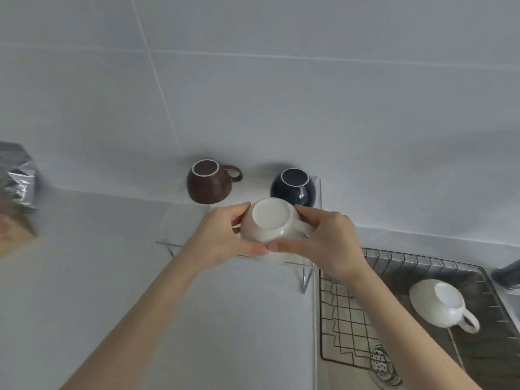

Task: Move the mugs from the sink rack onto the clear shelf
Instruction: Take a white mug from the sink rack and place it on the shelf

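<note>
An upside-down white mug [271, 220] is held between my left hand [222, 235] and my right hand [323, 237] over the front edge of the clear shelf [305, 277]. Both hands grip its sides, thumbs meeting at the rim nearest me. Behind it on the shelf stand a brown mug [206, 182] and a dark blue mug [294, 188], both upside down against the wall. A second white mug [439, 304] lies tilted in the wire sink rack [346, 327] at the lower right.
A crumpled silver foil bag [18, 178] sits at the left edge on the white counter. The sink drain [381, 364] shows under the rack. A dark faucet part [506, 273] pokes in at the far right. Grey tiled wall behind.
</note>
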Demonstrator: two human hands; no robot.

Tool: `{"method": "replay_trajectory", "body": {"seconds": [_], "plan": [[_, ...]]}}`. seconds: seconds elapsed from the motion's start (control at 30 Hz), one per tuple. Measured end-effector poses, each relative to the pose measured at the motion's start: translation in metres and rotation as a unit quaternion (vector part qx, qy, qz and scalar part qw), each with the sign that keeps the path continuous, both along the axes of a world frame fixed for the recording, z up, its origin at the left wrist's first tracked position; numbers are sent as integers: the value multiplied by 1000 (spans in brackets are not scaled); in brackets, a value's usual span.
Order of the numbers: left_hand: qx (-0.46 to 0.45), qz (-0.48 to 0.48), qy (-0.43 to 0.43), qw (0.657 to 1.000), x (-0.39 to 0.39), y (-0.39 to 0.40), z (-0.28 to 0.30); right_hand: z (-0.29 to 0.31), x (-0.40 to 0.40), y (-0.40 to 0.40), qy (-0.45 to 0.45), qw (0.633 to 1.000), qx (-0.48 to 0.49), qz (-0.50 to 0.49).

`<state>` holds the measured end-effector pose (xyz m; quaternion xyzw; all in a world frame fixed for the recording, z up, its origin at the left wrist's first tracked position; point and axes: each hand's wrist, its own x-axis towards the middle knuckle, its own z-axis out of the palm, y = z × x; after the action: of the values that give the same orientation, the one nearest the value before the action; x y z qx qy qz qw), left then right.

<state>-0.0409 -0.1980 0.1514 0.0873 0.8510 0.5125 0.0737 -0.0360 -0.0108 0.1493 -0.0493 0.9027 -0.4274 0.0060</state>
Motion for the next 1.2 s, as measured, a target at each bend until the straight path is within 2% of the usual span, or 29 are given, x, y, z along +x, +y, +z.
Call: {"method": "replay_trajectory", "body": {"seconds": [0.2, 0.4, 0.8, 1.03, 1.13, 1.2], "plan": [[-26, 21, -17, 999, -29, -90, -3, -15, -32, -92, -11, 999, -35, 14], [-73, -9, -48, 996, -56, -137, -40, -50, -50, -146, -38, 999, 0, -3], [-46, -5, -71, 996, -59, -159, -42, -55, -46, -169, -38, 998, -12, -44], [-41, -10, -80, 996, -56, -158, -45, -56, -40, -169, -20, 999, -3, -32], [-71, -8, -87, 994, -53, -156, -38, -55, -38, -169, -29, 999, 9, -14], [-128, 2, -60, 990, -47, -145, -27, -52, -37, -163, -54, 998, -18, 19]]}}
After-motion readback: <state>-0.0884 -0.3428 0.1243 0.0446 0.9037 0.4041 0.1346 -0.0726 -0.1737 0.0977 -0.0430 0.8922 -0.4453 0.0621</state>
